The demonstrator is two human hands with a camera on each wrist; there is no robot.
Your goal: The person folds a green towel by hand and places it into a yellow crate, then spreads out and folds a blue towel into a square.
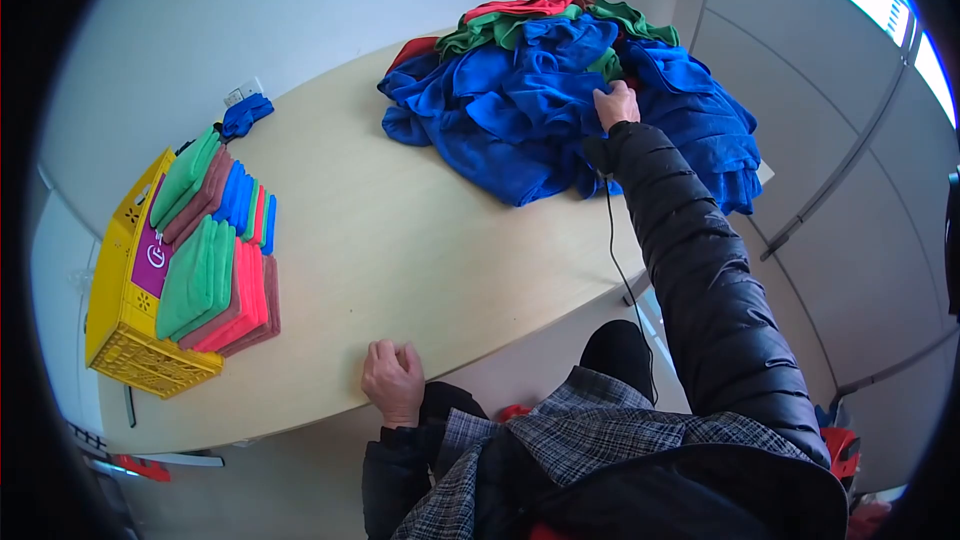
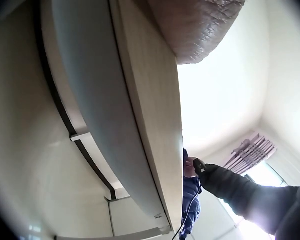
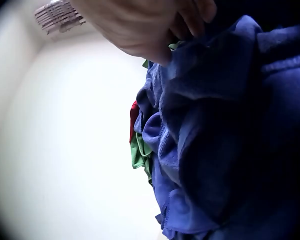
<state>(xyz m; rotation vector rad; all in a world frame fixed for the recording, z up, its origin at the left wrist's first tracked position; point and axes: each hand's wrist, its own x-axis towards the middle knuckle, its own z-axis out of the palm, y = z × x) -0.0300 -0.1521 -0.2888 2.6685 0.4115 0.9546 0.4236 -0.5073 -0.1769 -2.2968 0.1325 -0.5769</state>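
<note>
A large heap of blue cloths (image 1: 500, 100), with green and red ones on top, lies at the back right of the table. At its right part the right hand (image 1: 617, 105) pinches a blue cloth between thumb and fingers. In the right wrist view that hand (image 3: 155, 25) is at the top, thumb against the blue cloth (image 3: 205, 75), some fingertips hidden by shade and fabric. My left hand (image 1: 394, 383) rests at the table's front edge, fingers loosely curled, holding nothing. Part of the left hand (image 2: 197, 27) shows at the top of the left wrist view.
At the left stand folded green (image 1: 200, 275), brown, red and blue cloths beside a yellow crate (image 1: 120, 290). A small blue bundle (image 1: 245, 115) lies by the wall socket. A thin black cable (image 1: 613, 240) hangs from the right sleeve past the table (image 1: 350, 240) edge.
</note>
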